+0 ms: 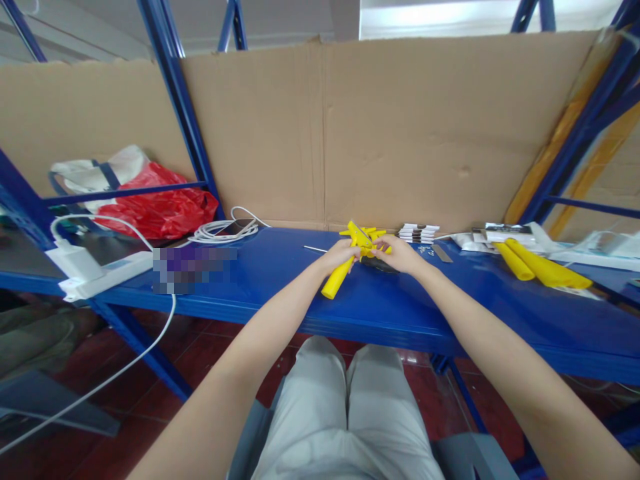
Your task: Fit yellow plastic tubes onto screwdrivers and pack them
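A yellow plastic piece (337, 283) with a thick tube-like handle and several shorter arms is held just over the blue table. My left hand (341, 256) is closed around its middle, with the handle slanting down toward me. At its right side, the fingers of my right hand (397, 253) are pinched together against the piece; anything small between them is hidden. Under the hands lies a dark object (381, 266), mostly covered. A thin metal rod (315, 249) rests left of the piece, its other end out of sight.
Stacked white-and-dark pieces (419, 233), tiny metal parts (427, 251) and a grey strip (442, 253) lie right of my hands. Farther right are yellow tubular parts (545, 264) and white packages. A power strip (113, 273), coiled cable (220, 231) and red bag (160, 203) stand left. Cardboard closes the back.
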